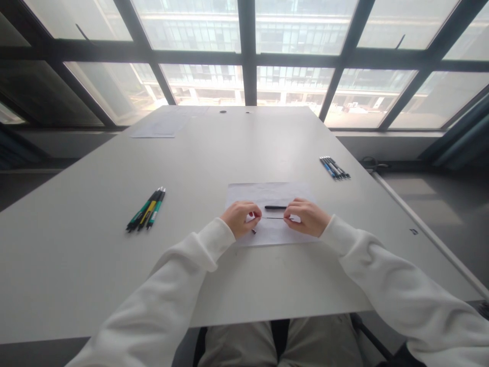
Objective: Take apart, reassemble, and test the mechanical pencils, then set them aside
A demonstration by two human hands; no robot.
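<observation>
A thin dark pen refill lies level between my hands, just above the white paper. My right hand pinches it near its right end. The thumb and finger of my left hand are pressed together at its left end; what is between them is too small to make out. Beyond the refill, a black pen barrel rests on the sheet of paper, its right end hidden behind my right fingers. A small dark pen part with a shiny end sits just below my left fingertips.
Several green, yellow and black pens lie bundled at the left of the white table. Another row of several blue and dark pens is at the right. Flat papers lie at the far left, and large windows stand beyond.
</observation>
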